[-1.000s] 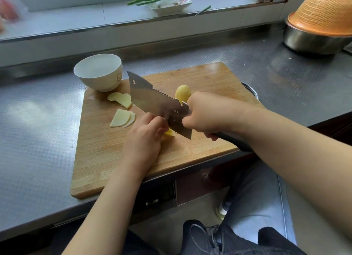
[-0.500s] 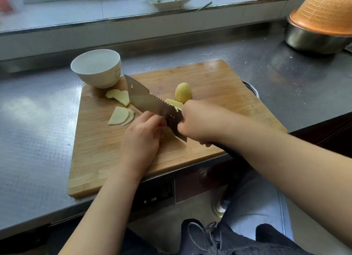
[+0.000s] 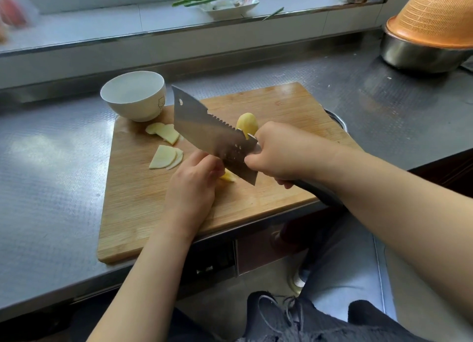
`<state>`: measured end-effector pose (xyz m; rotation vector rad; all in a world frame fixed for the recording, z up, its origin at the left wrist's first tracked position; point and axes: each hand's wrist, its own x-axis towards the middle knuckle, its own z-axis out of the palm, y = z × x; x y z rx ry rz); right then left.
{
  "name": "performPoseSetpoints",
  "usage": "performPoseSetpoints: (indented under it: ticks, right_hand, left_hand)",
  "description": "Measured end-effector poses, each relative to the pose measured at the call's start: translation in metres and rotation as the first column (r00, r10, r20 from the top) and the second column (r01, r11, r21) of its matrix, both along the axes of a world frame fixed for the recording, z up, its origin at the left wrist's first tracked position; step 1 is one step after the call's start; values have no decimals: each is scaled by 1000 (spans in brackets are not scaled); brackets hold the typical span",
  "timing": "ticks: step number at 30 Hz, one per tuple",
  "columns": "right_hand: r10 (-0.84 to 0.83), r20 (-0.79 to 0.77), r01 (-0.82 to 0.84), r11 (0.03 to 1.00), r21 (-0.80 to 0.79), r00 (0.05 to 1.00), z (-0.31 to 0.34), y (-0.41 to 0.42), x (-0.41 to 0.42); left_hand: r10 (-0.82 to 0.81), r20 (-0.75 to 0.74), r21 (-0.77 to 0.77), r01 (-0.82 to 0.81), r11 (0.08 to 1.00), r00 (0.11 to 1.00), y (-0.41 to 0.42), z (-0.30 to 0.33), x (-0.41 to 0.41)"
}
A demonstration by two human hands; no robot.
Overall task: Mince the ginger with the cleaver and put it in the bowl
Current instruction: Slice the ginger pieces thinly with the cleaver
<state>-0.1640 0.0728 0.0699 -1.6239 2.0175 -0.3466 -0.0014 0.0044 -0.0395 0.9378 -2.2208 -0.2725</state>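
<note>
On a wooden cutting board (image 3: 268, 106), the right hand (image 3: 279, 153) grips the cleaver (image 3: 204, 132), tip pointing away-left toward one white bowl (image 3: 134, 96). The left hand (image 3: 192, 185) pinches a ginger piece (image 3: 228, 176); four slices lie nearby.

Cutting board (image 3: 256, 208) lies on the table (image 3: 51, 188), centre of frame. Bowl (image 3: 134, 97) stands at the board's upper-left corner. Ginger slices (image 3: 165, 147) lie on the board just below the bowl. Ginger piece (image 3: 246, 123) sits right of them, behind the cleaver (image 3: 204, 134). Basin (image 3: 419, 55) with colander (image 3: 435, 19) on it occupies the upper right. Dish (image 3: 225, 5) rests on the ledge (image 3: 102, 27), top centre.
</note>
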Motion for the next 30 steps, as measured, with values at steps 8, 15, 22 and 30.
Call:
performPoseSetpoints:
  ticks: [8,15,22,30]
  right_hand:
    - [27,-42,-24,997,67,999,4,-6,7]
    - [37,-95,-27,994,104,995,9,-11,13]
    - [43,-122,-27,991,131,992,12,-16,18]
    - [15,-116,0,992,128,993,-9,-5,19]
  left_hand:
    - [3,-2,3,-3,1000,1000,0,1,2]
    - [4,-31,1,-4,1000,1000,-2,-2,1]
    - [14,-33,13,-13,1000,999,-3,-3,1]
    - [13,-25,-3,-13,1000,1000,-3,-3,1]
